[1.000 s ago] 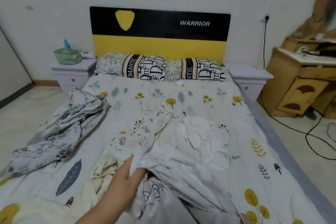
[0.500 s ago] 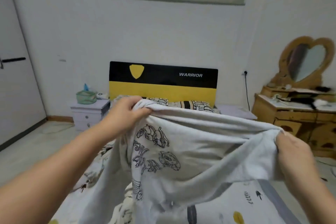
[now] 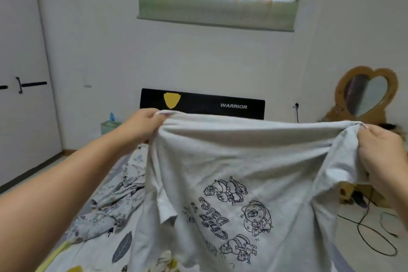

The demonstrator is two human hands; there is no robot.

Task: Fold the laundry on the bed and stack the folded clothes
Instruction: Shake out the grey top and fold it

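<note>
I hold a light grey T-shirt point(image 3: 242, 161) up in the air in front of me, spread wide, with a dark cartoon print point(image 3: 231, 216) showing upside down. My left hand point(image 3: 143, 126) grips its top edge at the left corner. My right hand point(image 3: 382, 152) grips the top edge at the right corner. The shirt hangs down over the bed point(image 3: 99, 249) and hides most of it, including the other laundry in the middle.
A crumpled floral cloth point(image 3: 110, 205) lies on the bed's left side. Behind the shirt stands the black headboard point(image 3: 203, 101). A wooden dresser with a heart mirror point(image 3: 366, 93) is at the right, cables point(image 3: 375, 238) on the floor, a door point(image 3: 22, 86) at the left.
Both hands have lifted the T-shirt from the bed and pulled it wide apart. It now hangs higher and flatter, the print facing me. My view has tilted upward.
</note>
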